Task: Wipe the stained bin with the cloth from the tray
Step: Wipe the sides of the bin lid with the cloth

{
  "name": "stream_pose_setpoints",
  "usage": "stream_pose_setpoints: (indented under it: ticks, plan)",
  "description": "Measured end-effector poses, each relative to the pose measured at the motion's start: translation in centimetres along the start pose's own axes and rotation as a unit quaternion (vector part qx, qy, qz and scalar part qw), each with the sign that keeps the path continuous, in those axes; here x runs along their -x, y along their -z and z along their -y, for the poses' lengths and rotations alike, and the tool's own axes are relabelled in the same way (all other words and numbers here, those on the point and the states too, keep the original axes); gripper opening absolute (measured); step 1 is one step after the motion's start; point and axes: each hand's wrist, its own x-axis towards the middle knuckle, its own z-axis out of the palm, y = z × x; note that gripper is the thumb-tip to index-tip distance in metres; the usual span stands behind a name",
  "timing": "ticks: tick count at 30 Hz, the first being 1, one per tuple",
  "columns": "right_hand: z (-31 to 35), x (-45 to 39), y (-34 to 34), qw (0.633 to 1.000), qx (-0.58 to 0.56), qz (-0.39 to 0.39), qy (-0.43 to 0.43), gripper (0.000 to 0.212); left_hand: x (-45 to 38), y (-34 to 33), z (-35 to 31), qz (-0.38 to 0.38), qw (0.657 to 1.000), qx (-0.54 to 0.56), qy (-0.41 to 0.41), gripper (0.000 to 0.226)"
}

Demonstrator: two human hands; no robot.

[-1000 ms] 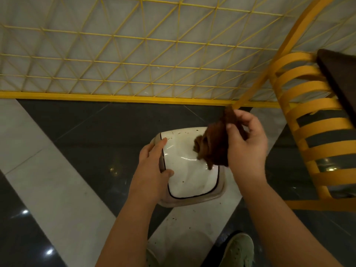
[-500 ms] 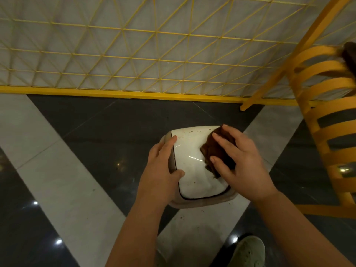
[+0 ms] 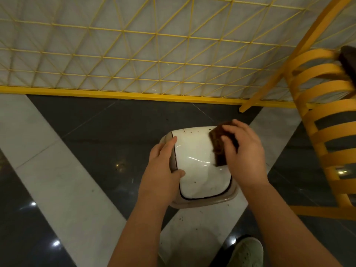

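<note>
Under right hand [image 3: 244,155], cloth [image 3: 218,146] half hidden, bin [image 3: 196,170]

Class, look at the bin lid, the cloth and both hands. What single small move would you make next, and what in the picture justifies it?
Probably draw the right hand with the brown cloth down the white bin lid toward its near edge. The cloth lies flat at the lid's far right, dark specks show near the near edge, and the left hand steadies the bin's left side.
</note>
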Motion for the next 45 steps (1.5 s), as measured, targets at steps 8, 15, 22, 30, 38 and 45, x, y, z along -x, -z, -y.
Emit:
stream_pose_setpoints:
  ticks: [8,15,22,30,38,45]
  plan:
    - [4.2,4.0,-3.2,0.966,0.048,0.138,0.215,0.047,-0.1,0.2,0.3,-0.021,0.999,0.038,-0.021,0.065]
    - [0.2,0.0,-0.4,0.999,0.039,0.008,-0.017,0.043,-0.1,0.0,-0.2,-0.004,1.0,-0.008,0.007,0.087]
    - [4.4,1.6,-3.4,0.974,0.042,0.111,0.19,0.051,-0.2,-0.2,0.3,-0.036,0.999,0.005,-0.028,0.072]
    - [-0.3,1.4,-1.2,0.999,0.032,-0.016,-0.013,0.047,0.0,-0.1,-0.1,-0.013,1.0,-0.02,0.004,0.088]
    - [1.1,5.1,-2.9,0.965,0.09,0.073,0.236,0.057,-0.2,-0.2,0.0,-0.026,0.999,-0.02,-0.01,0.08]
    - [-2.9,7.1,-1.1,0.994,0.057,0.031,0.093,0.057,0.0,-0.1,-0.5,-0.006,0.999,-0.035,0.014,0.089]
